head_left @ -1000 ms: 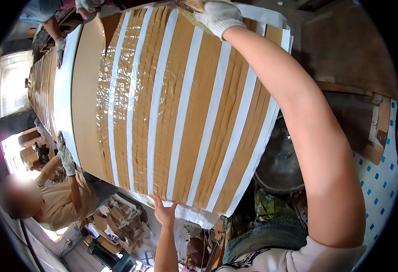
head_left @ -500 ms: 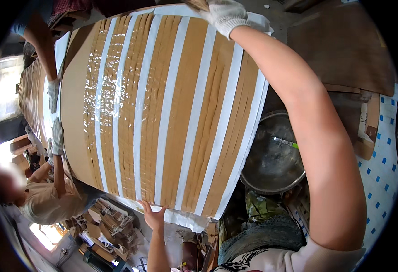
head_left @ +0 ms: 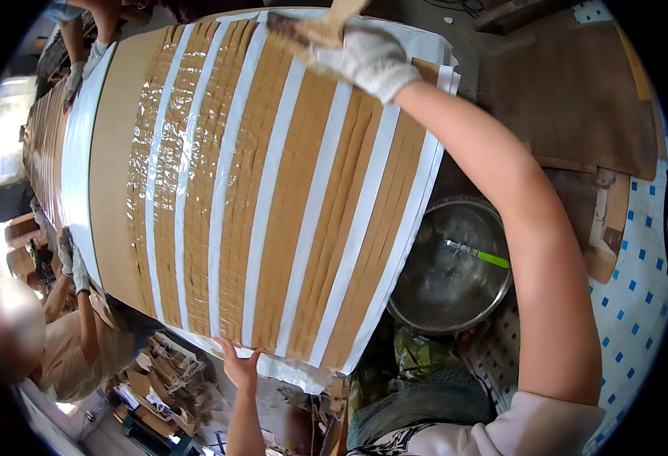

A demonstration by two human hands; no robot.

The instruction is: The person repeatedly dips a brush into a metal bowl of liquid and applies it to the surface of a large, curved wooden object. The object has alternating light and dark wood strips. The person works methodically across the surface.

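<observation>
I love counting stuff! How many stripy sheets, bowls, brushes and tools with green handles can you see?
Big brown sheet with white stripes: 1
Round shiny metal bowl: 1
Wooden-handled brush: 1
Green-handled tool in the bowl: 1
Total: 4

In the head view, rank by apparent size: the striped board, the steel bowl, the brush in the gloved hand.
1. striped board
2. steel bowl
3. brush, held by the right hand, partly cropped at the top edge

One head-worn fisheye view looks steeply down, close above the striped panel (head_left: 258, 190), edges bending toward the rim.
</observation>
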